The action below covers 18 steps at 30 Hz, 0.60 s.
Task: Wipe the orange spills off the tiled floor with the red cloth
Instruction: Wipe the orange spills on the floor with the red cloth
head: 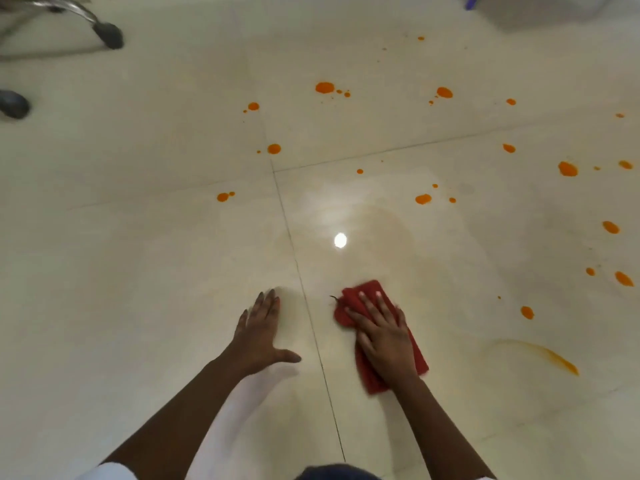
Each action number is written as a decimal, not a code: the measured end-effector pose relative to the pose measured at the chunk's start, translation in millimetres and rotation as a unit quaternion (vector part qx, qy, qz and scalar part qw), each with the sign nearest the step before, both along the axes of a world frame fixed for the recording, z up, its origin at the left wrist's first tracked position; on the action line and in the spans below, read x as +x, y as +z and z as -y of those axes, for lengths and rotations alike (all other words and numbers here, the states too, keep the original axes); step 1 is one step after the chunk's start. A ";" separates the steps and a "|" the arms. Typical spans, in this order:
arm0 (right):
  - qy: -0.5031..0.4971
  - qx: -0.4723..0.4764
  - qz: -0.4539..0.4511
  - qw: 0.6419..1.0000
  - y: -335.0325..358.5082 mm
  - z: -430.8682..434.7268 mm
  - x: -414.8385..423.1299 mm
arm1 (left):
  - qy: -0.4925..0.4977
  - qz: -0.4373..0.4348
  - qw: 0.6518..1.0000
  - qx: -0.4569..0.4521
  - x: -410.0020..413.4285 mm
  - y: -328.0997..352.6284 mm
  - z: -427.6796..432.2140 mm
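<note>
Fingers (369, 308) of the right hand (384, 336) are lying spread and flat on the red cloth (356, 303), pressing it against the tiled floor (138, 237) rather than closing around it; the palm is covering the middle of the cloth, and red edges are showing beyond the fingertips and back beside the wrist. A dark thread is sticking out from the cloth's far left corner. Just left of the cloth, a grout line (311, 323) is running toward the person, and across it the left hand (261, 332) is resting flat on the bare tile, fingers stretched out, thumb pointing toward the cloth, holding nothing. Around the cloth the tile is looking faintly smeared, with a bright light reflection (340, 240) shining ahead of the fingertips. To the right of the cloth and nearer the person, an orange streak (554, 356) is curving across the tile. Farther out, ahead and to the right of the pressing hand, orange spills (423, 199) are dotting the floor as separate round drops, well apart from the cloth. At the far left, chair legs with dark casters (109, 34) are standing at the edge of view.
</note>
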State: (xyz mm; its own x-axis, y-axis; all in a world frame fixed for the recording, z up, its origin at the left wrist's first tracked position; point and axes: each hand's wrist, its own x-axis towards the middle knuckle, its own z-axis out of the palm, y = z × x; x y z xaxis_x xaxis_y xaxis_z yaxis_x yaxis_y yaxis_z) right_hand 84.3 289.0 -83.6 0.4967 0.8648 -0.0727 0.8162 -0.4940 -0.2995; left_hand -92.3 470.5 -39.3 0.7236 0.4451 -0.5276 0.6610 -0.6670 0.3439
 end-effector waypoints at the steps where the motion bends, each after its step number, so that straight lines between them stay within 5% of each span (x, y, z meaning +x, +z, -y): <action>1: -0.041 0.009 -0.034 0.999 7.8 -8.8 -2.3 | 0.029 0.008 1.000 -0.005 -8.9 7.0 -7.0; 4: -0.102 0.046 -0.127 0.986 25.7 -50.7 -19.6 | 0.067 0.025 0.997 -0.007 -24.9 20.3 -20.2; 10: -0.006 0.013 -0.177 0.984 49.2 -134.1 -42.3 | 0.080 0.002 0.997 0.009 -38.3 36.5 -47.5; 14: 0.033 -0.129 -0.119 0.984 38.1 -155.8 -47.0 | 0.082 -0.030 0.996 0.025 -46.0 31.6 -77.8; 18: 0.052 -0.143 -0.040 0.988 20.1 -174.0 -31.9 | 0.054 -0.062 0.995 0.057 -51.2 16.0 -111.7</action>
State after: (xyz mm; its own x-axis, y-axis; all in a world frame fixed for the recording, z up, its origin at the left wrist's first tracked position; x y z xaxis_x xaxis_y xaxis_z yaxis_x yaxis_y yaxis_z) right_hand 52.3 463.0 -63.5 0.3890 0.8491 -0.3572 0.8465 -0.4825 -0.2252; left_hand -143.5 582.1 -23.2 0.6011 0.5785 -0.5513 0.7634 -0.6198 0.1820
